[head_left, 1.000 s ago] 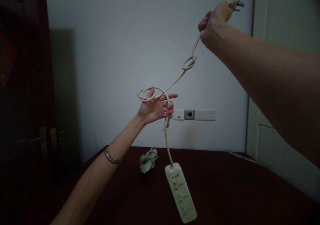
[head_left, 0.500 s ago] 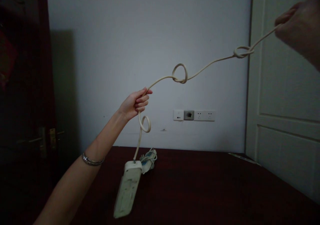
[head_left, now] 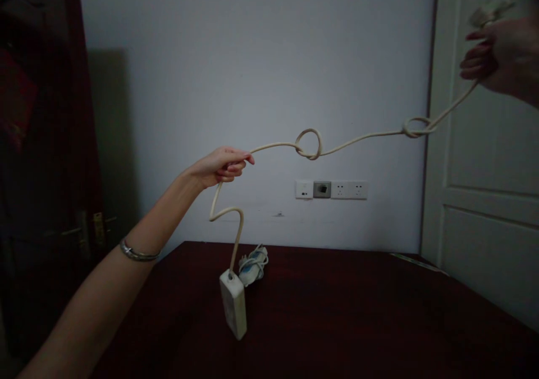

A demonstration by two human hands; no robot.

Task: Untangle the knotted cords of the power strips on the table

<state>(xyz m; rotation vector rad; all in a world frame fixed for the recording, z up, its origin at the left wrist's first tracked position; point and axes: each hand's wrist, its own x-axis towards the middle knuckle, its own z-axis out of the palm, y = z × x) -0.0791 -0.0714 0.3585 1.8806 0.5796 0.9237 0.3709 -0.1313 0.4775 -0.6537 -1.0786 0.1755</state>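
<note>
A cream power cord stretches through the air between my hands, with two loose looped knots along it. My left hand is closed around the cord, thumb and forefinger pinching it. Below that hand the cord bends in a kink and runs down to a white power strip, which hangs upright and turned edge-on over the table. My right hand, slightly blurred at the upper right, grips the cord close to its plug, which sticks out above the fist.
Behind the power strip, a second bundled white cord lies on the dark red table. Wall sockets are set in the white wall. A pale door stands at the right, a dark door with a handle at the left.
My right hand has turned, bringing the plug into view. The cord between my hands hangs lower at the right. The power strip has twisted edge-on, and the coil above it has opened into a bend.
</note>
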